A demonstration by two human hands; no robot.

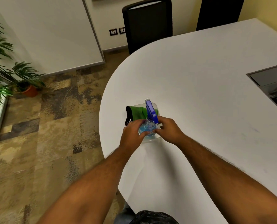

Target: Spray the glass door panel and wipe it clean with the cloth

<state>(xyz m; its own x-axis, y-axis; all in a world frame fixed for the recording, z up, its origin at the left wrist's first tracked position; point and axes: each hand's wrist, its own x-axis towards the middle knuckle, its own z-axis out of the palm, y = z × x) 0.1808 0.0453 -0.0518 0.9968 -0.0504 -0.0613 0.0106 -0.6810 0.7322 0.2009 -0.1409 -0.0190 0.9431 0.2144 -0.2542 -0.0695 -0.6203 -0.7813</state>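
A clear spray bottle (148, 126) with blue liquid and a blue trigger head stands in a transparent plastic tub (155, 106) near the white table's rounded left end. A green cloth (138, 112) with a black edge lies in the tub behind the bottle and hangs over its left rim. My left hand (132, 132) wraps the bottle's body from the left. My right hand (168, 129) grips it from the right, fingertips touching the bottle near its base. The glass door panel (42, 34) stands across the floor at the upper left.
The white table (207, 110) has a grey cable box (270, 84) set into it at the right. Two black chairs (148, 21) stand behind the table. A potted plant (13, 75) sits on the patterned carpet at the left, by the wall.
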